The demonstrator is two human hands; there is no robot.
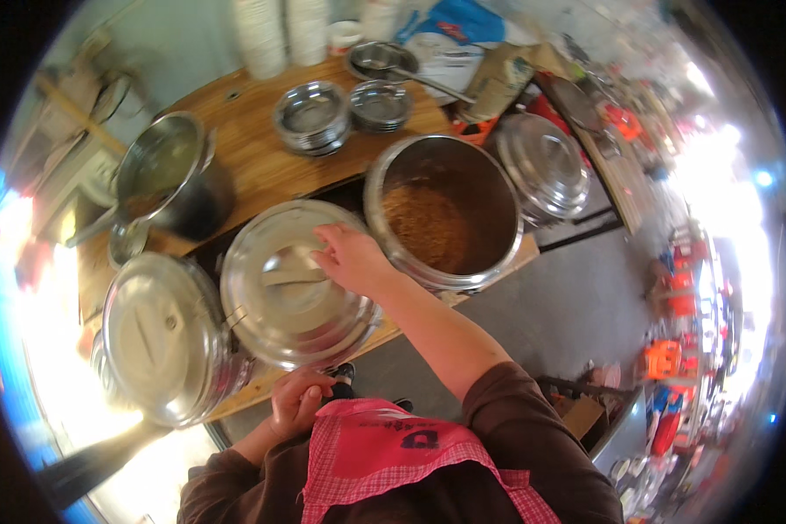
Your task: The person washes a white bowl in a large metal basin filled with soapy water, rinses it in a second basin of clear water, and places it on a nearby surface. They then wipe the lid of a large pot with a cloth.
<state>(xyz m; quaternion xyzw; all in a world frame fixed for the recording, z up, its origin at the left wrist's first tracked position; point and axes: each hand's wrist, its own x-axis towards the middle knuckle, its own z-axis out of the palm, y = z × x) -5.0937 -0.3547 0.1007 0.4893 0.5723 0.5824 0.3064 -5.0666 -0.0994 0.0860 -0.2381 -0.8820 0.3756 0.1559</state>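
Observation:
Over the round metal lid [281,314] of the middle pot, my right hand [354,259] is held with its thumb and fingers apart. The lid's strap handle [295,278] runs just beside the thumb, and I see no grip on it; whether the fingertips touch the lid is unclear. Close to my body, below that pot's front rim, my left hand [296,399] is curled up with nothing visible in it. Right of the lidded pot stands a deep steel pot [491,216], uncovered, with brown, crumbly-looking food [422,226] inside.
Another lidded pot [150,334] is at the left. Behind it stands a tall pot [196,177] holding liquid, with a ladle [128,245] beside it. Stacked metal bowls [311,114] and white cups [260,39] occupy the wooden table [249,124]. A metal lid [543,160] lies far right.

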